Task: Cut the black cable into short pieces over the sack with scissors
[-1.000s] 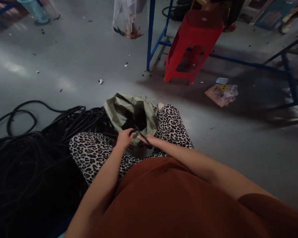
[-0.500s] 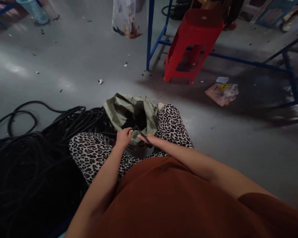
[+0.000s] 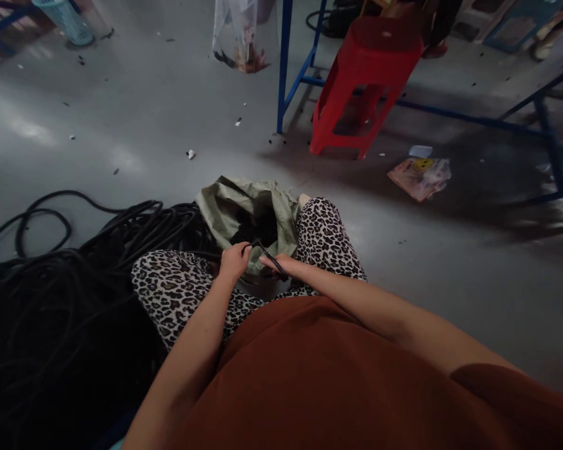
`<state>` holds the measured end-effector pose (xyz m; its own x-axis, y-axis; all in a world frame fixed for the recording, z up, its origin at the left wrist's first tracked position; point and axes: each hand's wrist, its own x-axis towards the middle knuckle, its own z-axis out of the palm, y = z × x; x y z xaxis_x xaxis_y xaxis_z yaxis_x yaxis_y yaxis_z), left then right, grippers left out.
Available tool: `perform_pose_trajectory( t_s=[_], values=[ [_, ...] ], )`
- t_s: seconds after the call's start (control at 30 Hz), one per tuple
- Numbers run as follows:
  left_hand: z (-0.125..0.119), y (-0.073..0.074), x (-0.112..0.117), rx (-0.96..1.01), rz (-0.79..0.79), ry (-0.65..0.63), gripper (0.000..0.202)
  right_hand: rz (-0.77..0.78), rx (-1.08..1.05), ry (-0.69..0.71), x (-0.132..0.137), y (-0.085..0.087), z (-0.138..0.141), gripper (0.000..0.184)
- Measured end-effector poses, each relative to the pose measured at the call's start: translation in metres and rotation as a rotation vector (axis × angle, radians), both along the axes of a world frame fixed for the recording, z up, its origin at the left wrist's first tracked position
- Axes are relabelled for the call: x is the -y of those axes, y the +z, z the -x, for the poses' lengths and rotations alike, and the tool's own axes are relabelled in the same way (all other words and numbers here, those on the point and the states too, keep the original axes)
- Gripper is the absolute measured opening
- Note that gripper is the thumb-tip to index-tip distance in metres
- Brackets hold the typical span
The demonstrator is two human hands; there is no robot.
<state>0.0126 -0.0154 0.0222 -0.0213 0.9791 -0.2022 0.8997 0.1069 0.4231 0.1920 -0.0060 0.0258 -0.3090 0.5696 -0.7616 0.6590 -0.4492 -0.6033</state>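
Note:
Between my knees stands an open greenish woven sack (image 3: pixel 214 203) with dark black pieces (image 3: pixel 258 226) inside. Over its near edge, my left hand (image 3: pixel 234 261) is closed on a black rubber cord (image 3: pixel 206 255), which runs in from the left across my knee. My right hand (image 3: pixel 281 264) is wrapped around the dark handles of scissors (image 3: pixel 273 259). Their blades point up and left, close to the cord's end by my left fingertips. Whether the blades touch the cord is too small to tell.
A large heap of black cord (image 3: pixel 75 262) lies on the floor at my left. Ahead stand a red plastic stool (image 3: pixel 380 56) and a blue metal frame (image 3: pixel 284 69). Beyond are a clear plastic bag (image 3: pixel 237 37), a light blue basket (image 3: pixel 68 22) and a crumpled printed bag (image 3: pixel 420 178).
Hardly anything differs. Both hands stay over the sack, and the scissors' blades appear slightly shifted at the cord's end.

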Motion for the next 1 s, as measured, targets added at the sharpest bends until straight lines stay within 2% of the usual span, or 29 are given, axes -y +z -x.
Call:
perform_pose_trajectory(
  t_s=[0.4,0.57,0.8,1.0],
  values=[
    [-0.001,-0.003,0.002,0.021,-0.015,-0.032,0.035,0.004,0.048,0.017,0.0,0.008,0.001,0.056],
    [-0.002,0.001,0.004,0.078,0.013,-0.081,0.034,0.062,0.057,-0.017,-0.001,0.01,0.002,0.055],
    [-0.005,0.004,0.004,0.097,0.074,-0.124,0.034,0.162,-0.014,-0.114,0.0,0.002,0.005,0.053],
    [-0.004,0.001,0.004,0.085,0.092,-0.134,0.035,0.194,-0.024,-0.137,0.001,-0.002,0.006,0.05]
  ],
)
